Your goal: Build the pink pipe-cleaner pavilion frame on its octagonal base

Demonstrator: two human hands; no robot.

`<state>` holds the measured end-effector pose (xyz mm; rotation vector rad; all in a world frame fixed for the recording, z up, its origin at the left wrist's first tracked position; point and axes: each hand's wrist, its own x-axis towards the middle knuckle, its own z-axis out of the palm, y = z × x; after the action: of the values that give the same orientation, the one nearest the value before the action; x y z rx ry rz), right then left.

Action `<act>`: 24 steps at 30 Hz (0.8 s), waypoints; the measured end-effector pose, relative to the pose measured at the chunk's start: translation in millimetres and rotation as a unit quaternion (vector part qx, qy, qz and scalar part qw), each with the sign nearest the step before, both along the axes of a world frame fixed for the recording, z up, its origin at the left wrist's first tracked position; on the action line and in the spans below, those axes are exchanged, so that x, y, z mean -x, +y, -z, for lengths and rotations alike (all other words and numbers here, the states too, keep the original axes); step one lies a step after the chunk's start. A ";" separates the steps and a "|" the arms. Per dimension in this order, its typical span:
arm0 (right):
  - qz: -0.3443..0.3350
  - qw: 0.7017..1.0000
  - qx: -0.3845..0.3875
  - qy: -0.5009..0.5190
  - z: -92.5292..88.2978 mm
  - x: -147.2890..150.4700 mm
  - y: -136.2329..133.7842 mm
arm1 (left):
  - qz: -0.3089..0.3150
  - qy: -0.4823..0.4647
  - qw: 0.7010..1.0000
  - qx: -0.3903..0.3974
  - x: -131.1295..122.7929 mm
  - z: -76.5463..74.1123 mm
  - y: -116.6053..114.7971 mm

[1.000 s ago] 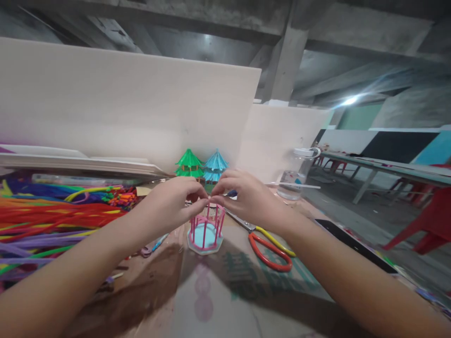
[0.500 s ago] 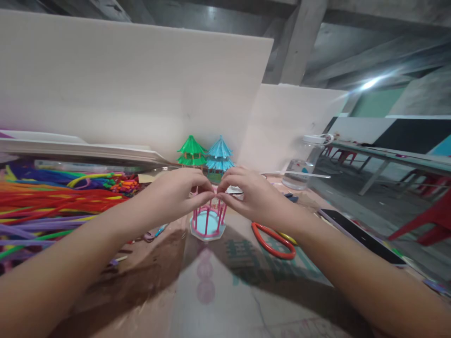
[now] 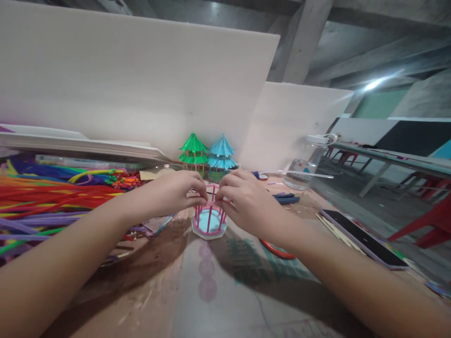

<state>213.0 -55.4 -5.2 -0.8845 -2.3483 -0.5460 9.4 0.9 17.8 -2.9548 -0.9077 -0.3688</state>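
Note:
A small pink frame of upright sticks [image 3: 209,219] stands on a light-blue octagonal base on the table. My left hand [image 3: 176,193] pinches the frame's top rim from the left. My right hand [image 3: 243,201] pinches the same rim from the right, its fingers curled. Both forearms reach in from the lower corners. Just behind the frame stand a finished green pagoda model [image 3: 192,150] and a finished blue pagoda model [image 3: 221,152].
A heap of coloured pipe cleaners [image 3: 52,199] fills the left. Red-handled scissors [image 3: 278,251] lie partly under my right wrist. A dark phone [image 3: 364,238] lies at the right, a clear plastic jar [image 3: 306,162] behind it. White boards [image 3: 141,89] wall off the back.
Both hands have dropped lower onto the pink frame's rim and spread slightly apart. The view has shifted, so the scissors are now mostly hidden under my right wrist.

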 end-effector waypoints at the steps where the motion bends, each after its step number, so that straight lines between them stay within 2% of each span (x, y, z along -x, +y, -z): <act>1: 0.000 1.000 0.002 0.001 1.0 0.4 0.4 | 0.001 0.003 1.000 -0.001 -0.3 -0.2 -0.1; 7: 0.006 1.000 0.027 0.003 4.7 1.9 0.9 | 0.006 0.003 1.000 -0.005 -0.3 0.1 -0.1; 15: 0.025 1.000 0.018 -0.003 7.0 2.4 2.0 | 0.006 0.008 1.000 0.002 -1.2 -1.4 -1.0; 24: 0.006 0.999 0.033 0.010 6.2 1.8 1.5 | 0.010 0.018 1.000 -0.005 -1.3 -2.3 -1.4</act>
<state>211.2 -53.9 -11.4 -0.9294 -2.3574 -0.4636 10.8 -0.5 20.1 -2.9535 -0.8698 -0.3186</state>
